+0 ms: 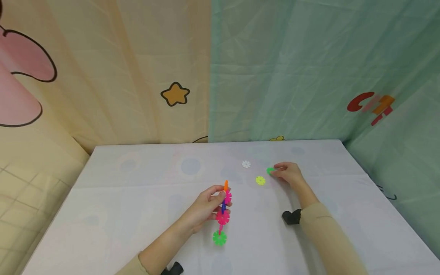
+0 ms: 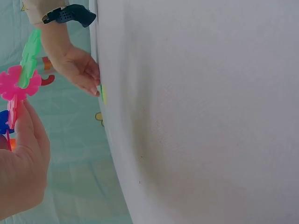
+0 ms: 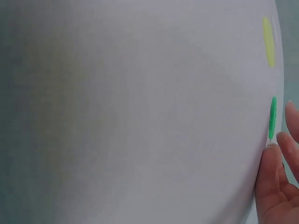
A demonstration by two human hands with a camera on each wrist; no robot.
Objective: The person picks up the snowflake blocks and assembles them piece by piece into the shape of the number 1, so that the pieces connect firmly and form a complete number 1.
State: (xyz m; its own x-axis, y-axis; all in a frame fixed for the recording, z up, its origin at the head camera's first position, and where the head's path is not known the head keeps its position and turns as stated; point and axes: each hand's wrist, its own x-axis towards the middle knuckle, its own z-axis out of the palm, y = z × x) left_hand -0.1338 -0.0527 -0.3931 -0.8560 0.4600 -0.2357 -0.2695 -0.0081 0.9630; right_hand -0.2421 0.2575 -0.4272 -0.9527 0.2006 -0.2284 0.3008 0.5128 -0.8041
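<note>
A chain of notched plastic snowflake discs point(image 1: 222, 217) is pinched between the thumb and fingers of my left hand point(image 1: 207, 203). It runs from an orange disc at the top through pink and blue ones to a green disc point(image 1: 219, 238) at the lower end. In the left wrist view, the green end disc point(image 2: 30, 58) stands slotted into a pink one point(image 2: 18, 83). Farther back, my right hand point(image 1: 288, 172) reaches to a loose green disc point(image 1: 270, 170) on the table. In the right wrist view its fingertips are right by that green disc point(image 3: 273, 117), not closed round it.
A yellow disc point(image 1: 260, 180) and a white disc point(image 1: 246, 164) lie flat on the white-covered table point(image 1: 137, 214), left of the right hand. Printed curtains point(image 1: 275, 76) hang behind the table's back edge. Black straps with a camera mount point(image 1: 291, 217) sit at the wrists.
</note>
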